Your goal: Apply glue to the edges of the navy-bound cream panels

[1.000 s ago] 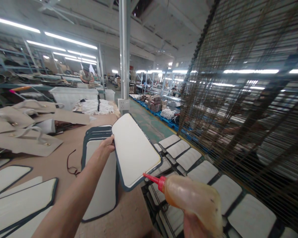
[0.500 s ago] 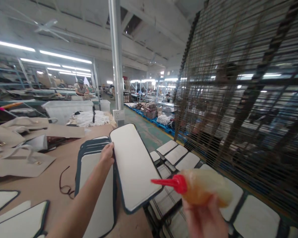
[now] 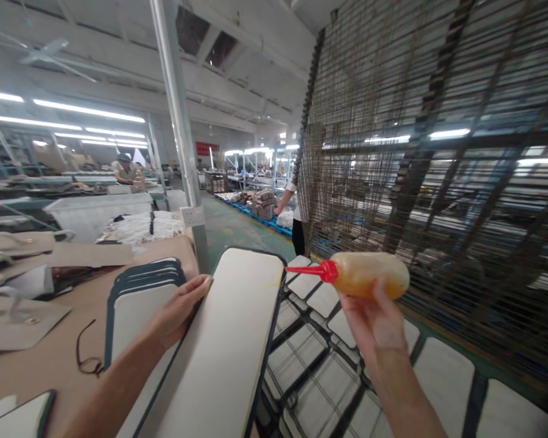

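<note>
Over the desk (image 3: 36,359), left hand (image 3: 176,310) grips a white panel (image 3: 231,340) by its edge, right hand (image 3: 374,322) wrapped around a glue bottle (image 3: 368,275).

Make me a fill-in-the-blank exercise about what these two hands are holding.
1. The right hand holds an amber squeeze bottle with a ____ nozzle.
2. The left hand grips a long ____ panel with dark trim.
3. The nozzle points to the person's ____.
Missing words: red, white, left.
</note>
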Demonstrator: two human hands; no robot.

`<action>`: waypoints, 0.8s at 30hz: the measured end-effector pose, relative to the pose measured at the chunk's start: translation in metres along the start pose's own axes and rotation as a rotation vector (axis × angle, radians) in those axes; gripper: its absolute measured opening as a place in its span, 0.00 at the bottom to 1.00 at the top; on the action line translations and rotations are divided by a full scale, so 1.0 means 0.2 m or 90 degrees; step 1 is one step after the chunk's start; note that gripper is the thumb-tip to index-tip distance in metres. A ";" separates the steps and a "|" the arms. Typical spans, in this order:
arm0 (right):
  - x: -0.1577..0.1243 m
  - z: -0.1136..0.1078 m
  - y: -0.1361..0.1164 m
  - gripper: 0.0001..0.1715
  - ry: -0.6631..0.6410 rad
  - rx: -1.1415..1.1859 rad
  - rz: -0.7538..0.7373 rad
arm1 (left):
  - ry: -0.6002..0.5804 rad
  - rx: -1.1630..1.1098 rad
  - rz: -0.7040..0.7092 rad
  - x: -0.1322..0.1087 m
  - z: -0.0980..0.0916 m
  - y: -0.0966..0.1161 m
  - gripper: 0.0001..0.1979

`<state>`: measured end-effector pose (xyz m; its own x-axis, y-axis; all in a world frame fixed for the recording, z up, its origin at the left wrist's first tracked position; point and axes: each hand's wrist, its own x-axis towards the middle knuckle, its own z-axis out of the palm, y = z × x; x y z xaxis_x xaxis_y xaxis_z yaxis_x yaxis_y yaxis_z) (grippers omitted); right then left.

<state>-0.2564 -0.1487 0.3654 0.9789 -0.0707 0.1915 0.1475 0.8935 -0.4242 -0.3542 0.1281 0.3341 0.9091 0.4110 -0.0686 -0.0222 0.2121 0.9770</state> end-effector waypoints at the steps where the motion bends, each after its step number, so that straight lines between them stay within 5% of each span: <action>1: 0.01 -0.01 0.00 0.34 -0.010 -0.009 0.002 | -0.003 0.005 -0.010 -0.03 0.01 0.01 0.24; 6: 0.01 -0.06 -0.01 0.31 -0.048 -0.036 -0.012 | -0.007 0.021 -0.023 -0.12 -0.01 0.03 0.24; 15: -0.11 -0.05 0.03 0.28 -0.095 -0.145 -0.117 | -0.060 -0.006 -0.020 -0.11 -0.14 0.03 0.20; 24: -0.51 -0.17 0.22 0.21 -0.082 -0.222 0.065 | -0.026 -0.065 -0.034 -0.09 -0.31 0.00 0.17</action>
<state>-0.3448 -0.1175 0.2969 0.9687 0.0869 0.2323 0.1107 0.6867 -0.7184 -0.3966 0.1763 0.3228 0.9260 0.3610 -0.1103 -0.0134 0.3234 0.9462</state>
